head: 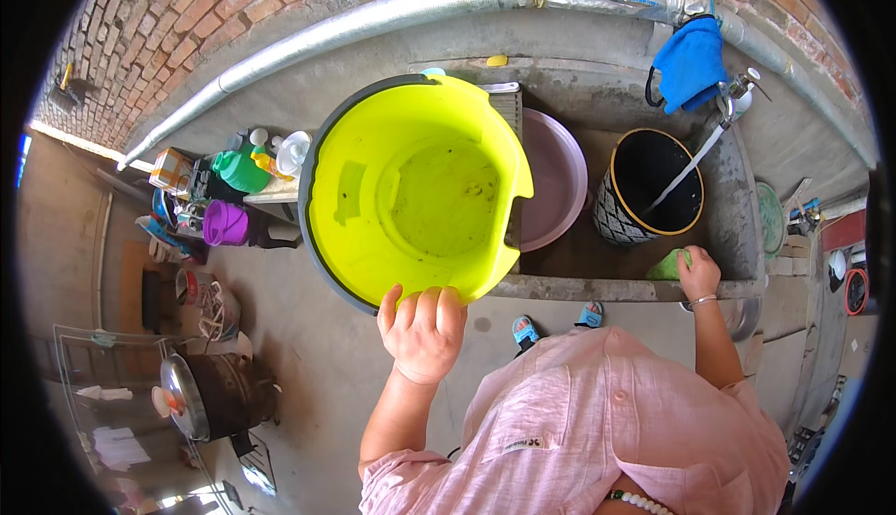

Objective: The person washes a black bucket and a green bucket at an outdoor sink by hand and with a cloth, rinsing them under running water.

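Note:
My left hand [424, 333] grips the near rim of a large yellow-green plastic bucket [448, 193], which is tipped so its inside faces me. Dark specks dot its bottom, and a dark grey band runs along its left rim. At the sink's front edge, my right hand [698, 275] holds a green cloth or sponge [668, 266], partly hidden by the fingers. Beyond it, a black-and-white patterned bin [616, 210] with a gold rim stands in the concrete sink [609, 288]. Water from a faucet [736, 98] runs into this bin.
A pinkish-purple basin [553, 179] sits in the sink, partly behind the bucket. A blue cloth [689, 67] hangs by the silver-wrapped pipe [392, 18]. Bottles and a green jug [241, 168] crowd a left ledge, near a purple pail [225, 223]. A stove with a lidded pot [187, 397] stands lower left.

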Action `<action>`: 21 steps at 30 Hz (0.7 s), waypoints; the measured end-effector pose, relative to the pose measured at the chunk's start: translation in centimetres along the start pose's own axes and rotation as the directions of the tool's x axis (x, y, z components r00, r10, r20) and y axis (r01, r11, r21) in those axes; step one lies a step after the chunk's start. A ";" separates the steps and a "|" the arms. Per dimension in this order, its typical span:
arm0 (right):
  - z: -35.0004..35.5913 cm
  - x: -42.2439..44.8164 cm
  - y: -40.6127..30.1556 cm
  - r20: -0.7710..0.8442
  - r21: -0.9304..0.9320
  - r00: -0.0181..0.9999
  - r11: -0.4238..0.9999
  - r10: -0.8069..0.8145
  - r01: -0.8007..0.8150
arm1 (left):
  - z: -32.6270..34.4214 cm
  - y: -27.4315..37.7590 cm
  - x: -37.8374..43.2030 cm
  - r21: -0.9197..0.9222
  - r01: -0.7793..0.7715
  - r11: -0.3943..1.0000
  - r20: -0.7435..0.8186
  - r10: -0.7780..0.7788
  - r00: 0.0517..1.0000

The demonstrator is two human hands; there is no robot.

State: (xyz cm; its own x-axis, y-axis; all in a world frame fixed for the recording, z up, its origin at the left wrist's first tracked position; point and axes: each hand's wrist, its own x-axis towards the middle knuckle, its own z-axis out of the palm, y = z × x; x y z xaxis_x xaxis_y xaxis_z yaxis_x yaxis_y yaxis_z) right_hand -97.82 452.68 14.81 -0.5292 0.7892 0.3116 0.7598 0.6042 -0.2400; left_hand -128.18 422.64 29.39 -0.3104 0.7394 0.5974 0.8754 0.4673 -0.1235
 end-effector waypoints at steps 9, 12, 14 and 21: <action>-0.2 0.1 0.0 -0.010 -0.019 0.999 0.999 0.035 -0.035 | -1.2 -0.7 7.5 -0.182 -0.479 0.859 -0.016 0.484 0.875; -0.2 0.3 0.2 -0.003 -0.042 0.999 0.998 0.041 -0.042 | -3.3 0.7 12.1 -0.348 -0.540 0.767 0.070 0.595 0.801; -0.1 0.1 0.5 0.003 -0.053 0.998 0.997 0.061 -0.061 | -4.6 2.4 15.5 -0.429 -0.602 0.673 0.095 0.697 0.711; -0.4 0.0 0.7 -0.054 0.055 0.997 0.997 0.064 -0.061 | -4.7 11.8 23.9 -0.669 -0.651 0.359 0.080 0.906 0.416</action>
State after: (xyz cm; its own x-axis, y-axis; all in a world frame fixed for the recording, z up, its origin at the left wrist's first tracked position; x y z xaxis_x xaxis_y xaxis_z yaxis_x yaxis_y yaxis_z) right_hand -97.13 453.04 14.98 -0.4586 0.8189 0.3451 0.7687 0.5604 -0.3083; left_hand -123.49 443.57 45.95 0.6340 0.7699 0.0733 0.7639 -0.6382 0.0964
